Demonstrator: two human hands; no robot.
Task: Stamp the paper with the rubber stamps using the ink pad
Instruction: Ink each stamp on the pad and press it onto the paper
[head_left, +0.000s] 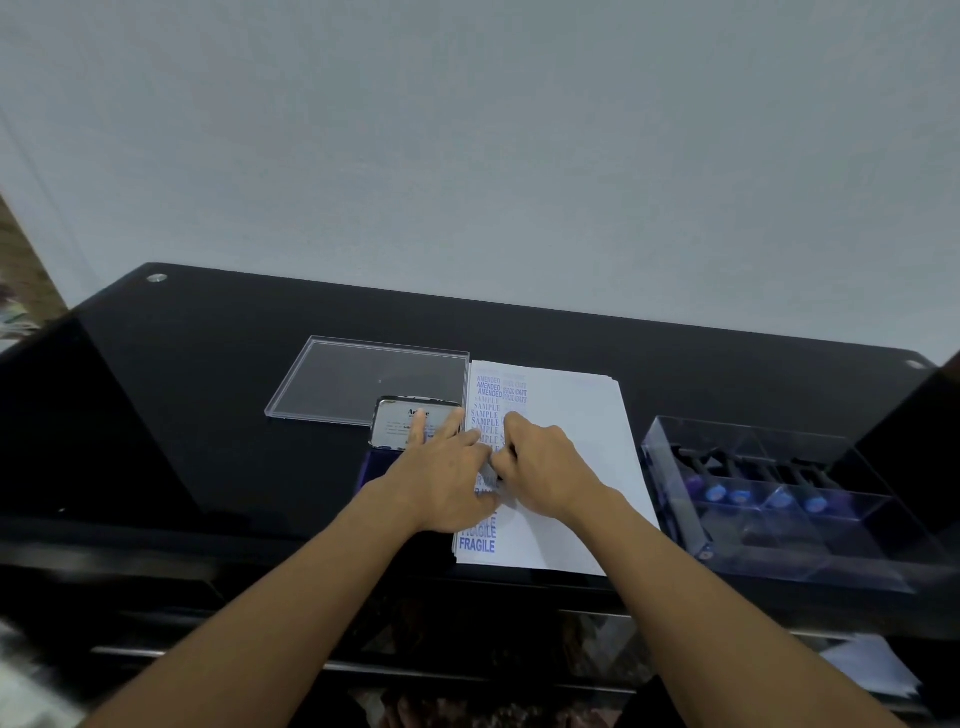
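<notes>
A stack of white paper (576, 441) lies on the black table, its left side printed with blue words such as AMENDED, SAMPLE and FRAGILE. My right hand (540, 467) is curled over the paper and grips a small dark stamp, mostly hidden under the fingers. My left hand (447, 478) lies flat with straight fingers, spanning the paper's left edge and the ink pad (400, 423). The ink pad's lid stands open behind the blue pad, which my left wrist covers.
A clear flat lid (358, 384) lies behind the ink pad. A clear plastic box (769, 499) with several dark-handled stamps sits to the right of the paper. The table's front edge (208, 566) runs below my forearms.
</notes>
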